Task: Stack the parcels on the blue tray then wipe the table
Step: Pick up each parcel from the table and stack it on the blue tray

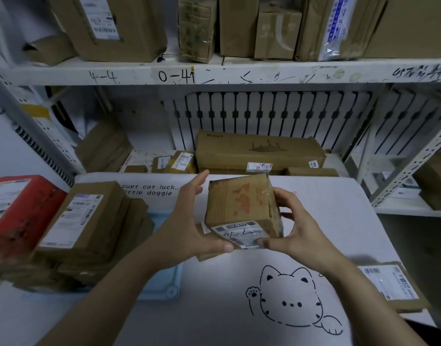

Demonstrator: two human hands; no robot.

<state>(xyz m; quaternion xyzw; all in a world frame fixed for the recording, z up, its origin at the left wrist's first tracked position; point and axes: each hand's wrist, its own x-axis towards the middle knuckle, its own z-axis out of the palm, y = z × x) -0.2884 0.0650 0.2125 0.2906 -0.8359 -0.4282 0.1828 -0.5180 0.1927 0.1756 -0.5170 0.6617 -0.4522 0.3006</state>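
Observation:
A small brown cardboard parcel [242,208] with red scribbles and a white label hangs above the white table [214,320]. My left hand [194,221] holds its left side, thumb under the label edge. My right hand [294,226] grips its right side, thumb at the front corner. Another small parcel [204,255] lies just beneath it, mostly hidden. The blue tray [168,283] lies at the left, largely covered by a stack of brown parcels [89,221]. A flat labelled parcel [389,285] rests at the table's right edge.
A red parcel [17,211] sits at the far left by the stack. Behind the table a low shelf holds a long carton [259,151] and small boxes. An upper shelf [214,73] full of boxes overhangs. A metal rack [414,166] stands at the right.

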